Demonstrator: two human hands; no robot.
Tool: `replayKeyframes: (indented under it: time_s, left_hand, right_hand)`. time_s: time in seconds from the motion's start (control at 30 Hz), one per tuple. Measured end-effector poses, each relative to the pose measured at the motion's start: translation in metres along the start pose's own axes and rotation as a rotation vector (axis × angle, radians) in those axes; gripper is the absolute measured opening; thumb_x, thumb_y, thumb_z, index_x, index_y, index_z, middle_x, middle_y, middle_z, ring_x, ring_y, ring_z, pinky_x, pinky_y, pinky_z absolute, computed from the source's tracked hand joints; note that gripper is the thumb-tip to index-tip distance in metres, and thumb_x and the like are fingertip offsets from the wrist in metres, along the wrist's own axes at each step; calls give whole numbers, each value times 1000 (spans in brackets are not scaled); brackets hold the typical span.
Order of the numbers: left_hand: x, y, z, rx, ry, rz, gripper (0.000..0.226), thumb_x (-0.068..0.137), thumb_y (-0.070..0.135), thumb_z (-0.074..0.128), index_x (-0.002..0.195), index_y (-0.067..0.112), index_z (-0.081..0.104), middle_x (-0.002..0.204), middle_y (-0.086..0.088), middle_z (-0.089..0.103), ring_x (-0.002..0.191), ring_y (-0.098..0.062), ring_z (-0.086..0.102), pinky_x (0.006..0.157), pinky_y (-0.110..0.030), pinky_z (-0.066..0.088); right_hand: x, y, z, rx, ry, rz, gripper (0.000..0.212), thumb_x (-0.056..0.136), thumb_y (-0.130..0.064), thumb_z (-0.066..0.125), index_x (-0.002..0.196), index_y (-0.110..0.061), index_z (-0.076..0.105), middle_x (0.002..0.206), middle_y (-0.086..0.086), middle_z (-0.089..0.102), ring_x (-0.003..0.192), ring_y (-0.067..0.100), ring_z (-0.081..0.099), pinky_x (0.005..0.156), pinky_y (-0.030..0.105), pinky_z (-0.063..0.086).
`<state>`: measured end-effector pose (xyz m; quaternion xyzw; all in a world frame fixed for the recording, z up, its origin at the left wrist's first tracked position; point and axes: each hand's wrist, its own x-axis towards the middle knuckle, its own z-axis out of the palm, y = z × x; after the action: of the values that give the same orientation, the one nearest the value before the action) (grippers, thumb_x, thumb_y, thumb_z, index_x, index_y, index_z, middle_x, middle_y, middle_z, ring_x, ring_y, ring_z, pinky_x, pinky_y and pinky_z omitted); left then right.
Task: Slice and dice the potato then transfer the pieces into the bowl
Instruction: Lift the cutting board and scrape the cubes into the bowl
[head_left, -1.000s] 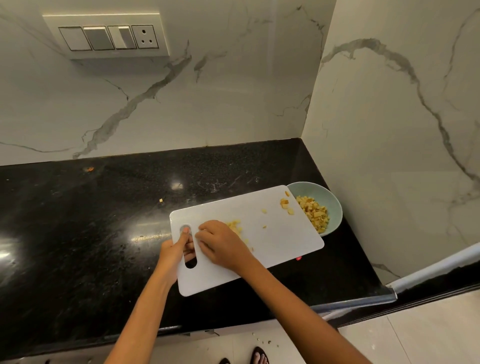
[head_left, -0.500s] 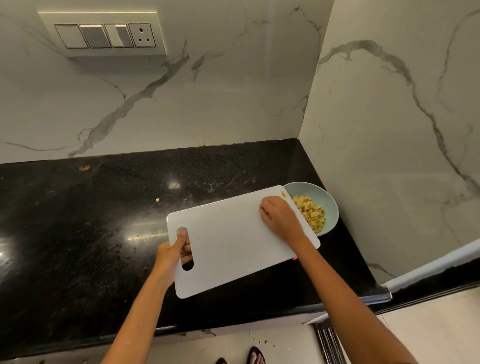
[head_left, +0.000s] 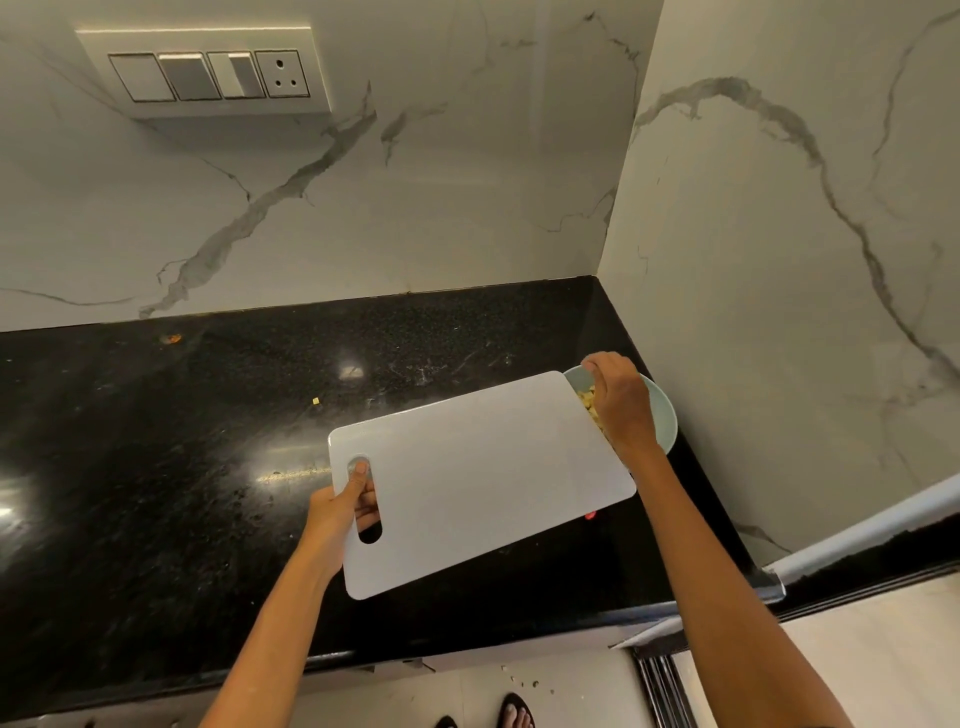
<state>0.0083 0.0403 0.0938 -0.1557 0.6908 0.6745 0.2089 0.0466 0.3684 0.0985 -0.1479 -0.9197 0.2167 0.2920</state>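
Seemingly near the end of the transfer, the left hand (head_left: 340, 506) gripped the white plastic cutting board (head_left: 483, 478) through its handle slot, its far edge over the pale green bowl (head_left: 665, 415) so pieces would fall in. The right hand (head_left: 621, 400) hovered over the bowl, fingers loosely curled downward (I could not tell if they held anything). Diced potato (head_left: 589, 402) lay inside; one stray cube (head_left: 315, 400) sat on the black granite counter (head_left: 156, 467).

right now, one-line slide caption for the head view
Left hand tilts white plastic cutting board; right hand over pale green bowl.
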Motion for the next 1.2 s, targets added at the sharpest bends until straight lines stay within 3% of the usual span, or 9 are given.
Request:
replayKeyframes:
  time_s: [0.17,0.37,0.53,0.7,0.93,1.0,1.07,1.13,1.2]
  left_hand:
    - [-1,1,0,1,14,-6,29,92,33,53,88,4,60,80,-14,65,76,-26,64,68,-33,51]
    - [1,2,-3,-18,6,4,29,92,33,53,86,5,60,78,-12,64,75,-24,64,77,-36,52]
    - [8,21,-19,44,42,14,34,91,39,54,89,6,63,83,-12,68,77,-26,66,66,-33,51]
    - [28,30,-55,175,186,113,27,90,37,56,100,11,59,91,-10,67,81,-23,65,69,-33,50]
    - [49,-2,-97,194,472,260,32,85,17,67,108,-2,56,91,-14,62,82,-25,64,46,-9,49]
    - [58,-10,-99,301,496,339,26,86,17,66,101,-3,59,87,-13,61,83,-29,64,50,-10,50]
    - [69,-16,-99,549,512,395,19,88,15,63,91,-3,62,82,-12,60,83,-32,60,73,-29,54]
    - [82,-22,-97,903,559,388,17,89,19,60,91,3,67,92,-14,61,97,-35,53,101,-56,32]
    - [89,-24,-97,1142,601,328,23,91,27,56,102,10,67,110,-16,58,109,-36,45,103,-56,19]
  right_hand:
    - [-14,1,10,58,-154,244,24,98,-11,44,99,3,64,97,20,64,89,30,60,81,34,47]
    - [-18,0,12,33,-236,364,27,99,-17,44,93,0,63,92,16,64,76,18,52,74,27,42]
    - [-16,-16,7,213,-213,428,22,97,-18,48,94,-3,64,86,7,60,77,13,52,73,22,38]
    - [-27,-57,25,298,-233,394,30,101,-19,38,80,-8,56,68,0,50,65,10,46,57,19,34]
    - [-51,-88,73,312,-366,431,33,100,-22,39,102,3,60,91,14,63,87,24,57,66,28,34]
    - [-56,-88,87,280,-366,476,31,100,-24,41,105,1,58,94,13,63,87,22,57,67,26,34]
    - [-58,-84,97,217,-364,496,31,99,-26,43,104,0,57,96,15,62,91,25,57,70,29,38]
    - [-55,-77,101,88,-389,461,35,98,-29,43,101,3,57,102,19,58,99,30,54,80,34,38]
    - [-49,-75,104,-19,-438,432,39,98,-30,42,107,5,57,111,21,54,107,30,48,89,34,36]
